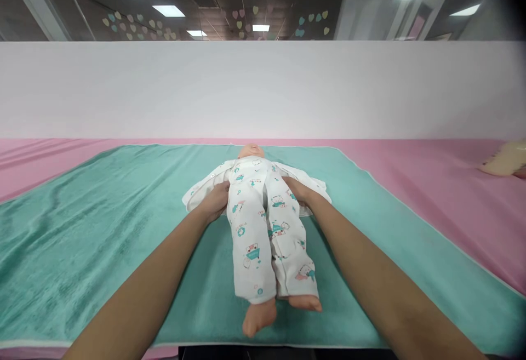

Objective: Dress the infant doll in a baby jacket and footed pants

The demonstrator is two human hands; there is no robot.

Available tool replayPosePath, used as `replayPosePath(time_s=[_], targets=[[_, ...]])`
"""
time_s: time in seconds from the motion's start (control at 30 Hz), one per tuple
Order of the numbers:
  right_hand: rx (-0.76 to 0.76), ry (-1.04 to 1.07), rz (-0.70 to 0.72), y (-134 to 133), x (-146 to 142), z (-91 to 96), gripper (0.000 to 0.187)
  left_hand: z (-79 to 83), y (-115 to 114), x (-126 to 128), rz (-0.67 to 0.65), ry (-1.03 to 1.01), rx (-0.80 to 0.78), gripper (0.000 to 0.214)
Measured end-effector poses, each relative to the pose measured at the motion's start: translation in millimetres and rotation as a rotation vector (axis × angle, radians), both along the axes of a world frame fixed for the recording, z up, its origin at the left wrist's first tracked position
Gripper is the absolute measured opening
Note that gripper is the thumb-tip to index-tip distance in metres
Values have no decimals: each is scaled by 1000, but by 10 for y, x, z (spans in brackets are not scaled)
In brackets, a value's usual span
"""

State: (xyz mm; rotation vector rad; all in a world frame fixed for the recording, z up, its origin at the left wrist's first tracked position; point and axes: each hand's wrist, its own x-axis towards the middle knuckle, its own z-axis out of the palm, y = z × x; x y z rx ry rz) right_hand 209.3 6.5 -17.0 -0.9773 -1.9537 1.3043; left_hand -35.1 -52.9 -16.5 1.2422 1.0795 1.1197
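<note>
A baby doll (263,228) lies on its back on a teal towel (102,239), feet toward me, head far. It wears white printed trousers, and an opened white printed top (201,190) is spread under its torso. My left hand (216,201) rests against the doll's left side at the waist, fingers curled onto the cloth. On the other side of the waist my right hand (299,191) presses in, its fingers partly tucked under the fabric. Both forearms reach in from the bottom edge.
The towel covers a pink surface (431,184). A white partition (263,91) stands right behind it. A cream-coloured object (505,160) lies at the far right edge.
</note>
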Motion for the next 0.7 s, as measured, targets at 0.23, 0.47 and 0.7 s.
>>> replayPosePath(time_s=[0.23, 0.47, 0.7], targets=[[48, -94, -58, 32, -82, -20, 29, 117, -59, 181, 205, -126, 105, 22], [83, -16, -234, 118, -150, -120, 26, 180, -93, 240, 253, -141, 42, 24], [106, 59, -139, 74, -104, -82, 23, 74, -48, 185, 106, -44, 173, 31]])
